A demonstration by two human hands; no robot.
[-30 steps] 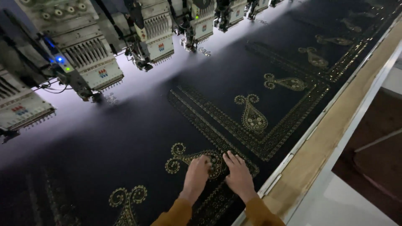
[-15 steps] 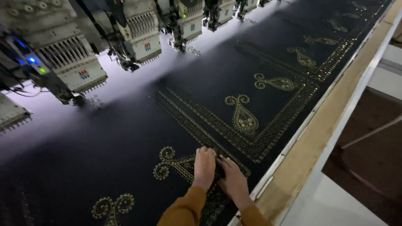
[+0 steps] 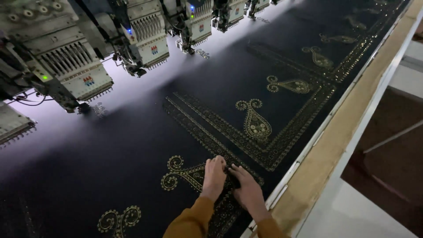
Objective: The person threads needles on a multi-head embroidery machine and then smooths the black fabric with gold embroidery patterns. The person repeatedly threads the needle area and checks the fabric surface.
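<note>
A wide dark fabric [image 3: 145,145] with gold paisley and border embroidery lies stretched flat on the machine bed. My left hand [image 3: 214,176] and my right hand [image 3: 247,190] rest side by side on it, near the front edge. Their fingertips meet on a gold scroll motif [image 3: 180,174]. My left fingers are curled down onto the cloth. My right fingers point toward the left hand. A small dark patch sits between the fingertips, and I cannot tell whether it is a pinched fold or something held. Orange-brown sleeves [image 3: 191,222] cover both wrists.
A row of embroidery heads [image 3: 79,72] with needle bars hangs over the far side of the fabric, lit from beneath. A wooden rail [image 3: 339,132] and a white frame edge [image 3: 374,110] run along the right. Beyond it lies a dark floor [image 3: 387,163].
My two hands have drawn closer together on the scroll motif, and the fingers now touch. My view has swung, so the machine heads sit further left.
</note>
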